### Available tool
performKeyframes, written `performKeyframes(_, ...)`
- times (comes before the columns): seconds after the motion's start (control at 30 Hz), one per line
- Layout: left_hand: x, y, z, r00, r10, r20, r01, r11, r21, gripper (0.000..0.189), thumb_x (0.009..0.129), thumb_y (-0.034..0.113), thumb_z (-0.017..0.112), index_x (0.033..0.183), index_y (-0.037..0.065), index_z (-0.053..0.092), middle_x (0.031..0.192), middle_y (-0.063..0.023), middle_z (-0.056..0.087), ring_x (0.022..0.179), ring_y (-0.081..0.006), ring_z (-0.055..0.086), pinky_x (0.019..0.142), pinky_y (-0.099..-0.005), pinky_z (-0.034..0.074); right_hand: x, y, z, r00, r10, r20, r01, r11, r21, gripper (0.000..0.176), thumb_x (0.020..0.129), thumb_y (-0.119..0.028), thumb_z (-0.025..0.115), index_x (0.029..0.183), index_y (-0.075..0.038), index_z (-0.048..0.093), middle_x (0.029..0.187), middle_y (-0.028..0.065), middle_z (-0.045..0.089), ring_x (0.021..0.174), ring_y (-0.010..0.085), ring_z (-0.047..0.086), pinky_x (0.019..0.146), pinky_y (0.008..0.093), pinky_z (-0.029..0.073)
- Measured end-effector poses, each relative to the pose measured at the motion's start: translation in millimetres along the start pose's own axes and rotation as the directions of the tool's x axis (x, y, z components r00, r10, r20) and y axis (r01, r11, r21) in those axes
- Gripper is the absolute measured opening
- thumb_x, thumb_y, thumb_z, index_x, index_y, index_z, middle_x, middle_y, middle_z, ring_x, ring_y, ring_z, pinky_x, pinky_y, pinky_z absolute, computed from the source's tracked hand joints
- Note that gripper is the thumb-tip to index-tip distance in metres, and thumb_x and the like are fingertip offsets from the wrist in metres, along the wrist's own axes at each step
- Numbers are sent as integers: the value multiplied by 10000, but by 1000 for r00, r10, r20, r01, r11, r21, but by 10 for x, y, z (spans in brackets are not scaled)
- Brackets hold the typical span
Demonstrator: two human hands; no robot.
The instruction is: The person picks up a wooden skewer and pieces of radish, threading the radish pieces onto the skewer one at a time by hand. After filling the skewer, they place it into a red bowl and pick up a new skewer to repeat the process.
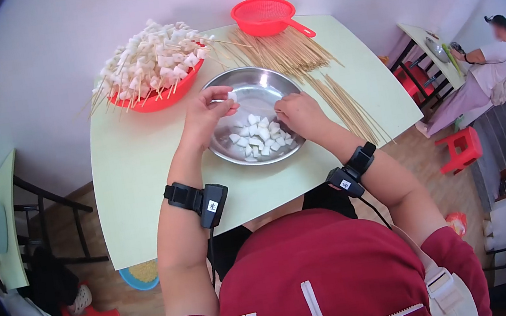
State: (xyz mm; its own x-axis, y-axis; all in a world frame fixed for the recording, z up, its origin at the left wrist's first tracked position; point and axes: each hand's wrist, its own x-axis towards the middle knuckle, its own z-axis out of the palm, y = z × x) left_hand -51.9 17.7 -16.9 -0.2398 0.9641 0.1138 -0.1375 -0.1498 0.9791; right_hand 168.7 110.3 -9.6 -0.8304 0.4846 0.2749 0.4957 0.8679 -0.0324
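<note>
My left hand (203, 116) is over the left rim of a shiny metal bowl (264, 159), pinching a white chunk (232, 96) between thumb and fingers. Across the bowl, at its right rim, my right hand (300, 112) has its fingers pressed together; whatever is in them is too small or hidden to name. In the bottom of the bowl lies a heap of white cut chunks (260, 136). Thin wooden skewers (289, 49) lie in a spread pile behind and to the right of the bowl.
Skewered white chunks (148, 59) pile high in a red basket (161, 101) at the table's back left. A red strainer (264, 15) rests on the skewers at the back. Other people sit at tables to the left and right. A red stool (461, 149) stands at right.
</note>
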Motion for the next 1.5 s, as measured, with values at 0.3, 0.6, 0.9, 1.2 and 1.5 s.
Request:
performKeyframes(0.3, 22, -6, 2, 999, -31, -43, 29, 999, -35, 235, 821, 6, 622, 1047, -35, 572, 930, -113, 627, 867, -180, 643, 765, -271, 521, -257, -68, -270, 947, 287, 148, -309, 674, 672, 212, 910, -222, 531, 941, -43, 640, 630, 39, 541, 564, 131, 504, 543, 260, 411)
performKeyframes(0.6, -69, 154, 209, 989, 101, -108, -103, 994, -19, 209, 818, -23, 621, 1022, -28, 574, 937, -108, 637, 868, -170, 636, 779, -274, 512, -251, -244, -342, 929, 105, 354, -369, 230, 900, 299, 978, -274, 422, 1098, -53, 582, 597, -26, 472, 551, 47, 441, 523, 211, 362)
performKeyframes(0.9, -122, 184, 343, 981, 151, -121, -165, 979, -118, 206, 823, -39, 616, 1023, -23, 574, 954, -93, 638, 877, -161, 628, 789, -276, 512, -196, -219, -308, 893, 74, 444, -450, 198, 871, 310, 973, -272, 421, 1111, -64, 605, 596, -28, 507, 564, 48, 459, 524, 211, 368)
performKeyframes(1.2, -128, 168, 361, 966, 220, -139, -228, 973, -44, 199, 823, -46, 609, 1018, -32, 570, 973, -105, 634, 880, -158, 624, 802, -278, 513, -177, -267, -353, 871, 76, 486, -491, 126, 862, 288, 975, -256, 420, 1125, -73, 586, 574, -11, 518, 493, 47, 436, 473, 204, 347)
performKeyframes(1.5, -138, 151, 366, 939, 303, -165, -284, 950, 131, 171, 818, -69, 605, 987, -44, 591, 970, -108, 635, 898, -169, 626, 820, -281, 518, -161, -267, -324, 864, -20, 504, -500, -166, 850, 177, 977, -239, 433, 1070, -99, 486, 580, 64, 558, 362, 37, 299, 362, 190, 221)
